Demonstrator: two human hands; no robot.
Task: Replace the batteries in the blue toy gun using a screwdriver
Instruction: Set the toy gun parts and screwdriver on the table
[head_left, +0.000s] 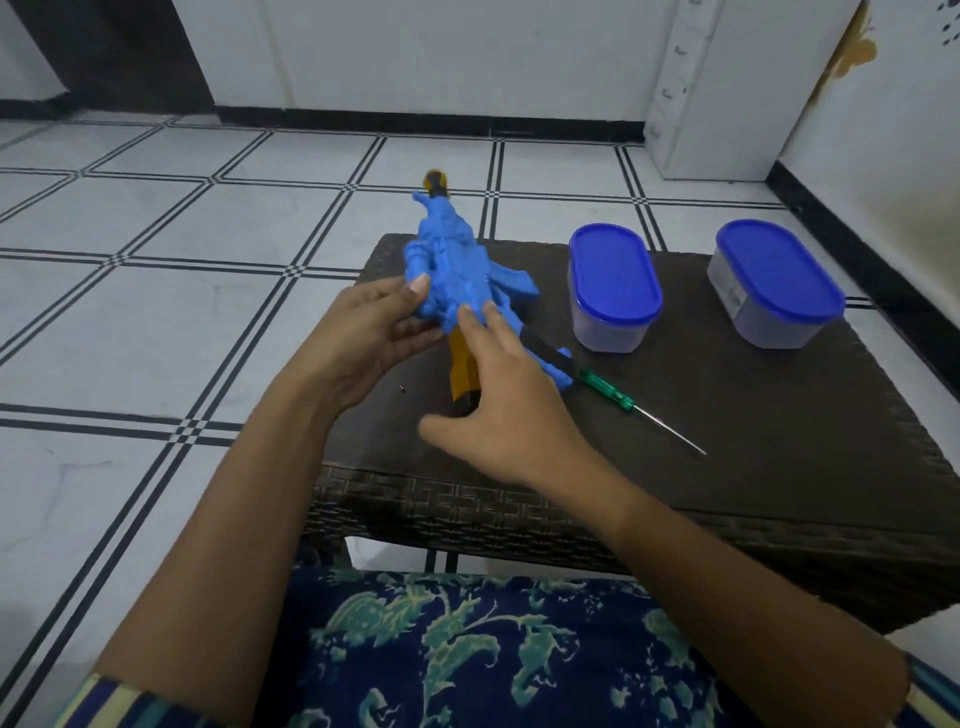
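Both hands are on the blue toy gun (457, 270), which is tilted up over the table's (727, 415) left edge with its dark muzzle pointing away toward the tiled floor (156, 260). The left hand (363, 343) cups the body from the left, thumb pressed on the blue plastic; the right hand (504, 415) lays its fingertips on the body just above the orange grip (462, 364). A green-handled screwdriver (628, 405) lies on the table just right of the gun's stock. Two blue-lidded tubs (613, 286) (776, 283) (both shut) stand toward the far edge, and a tiny dark screw (403, 388) sits near the left edge.
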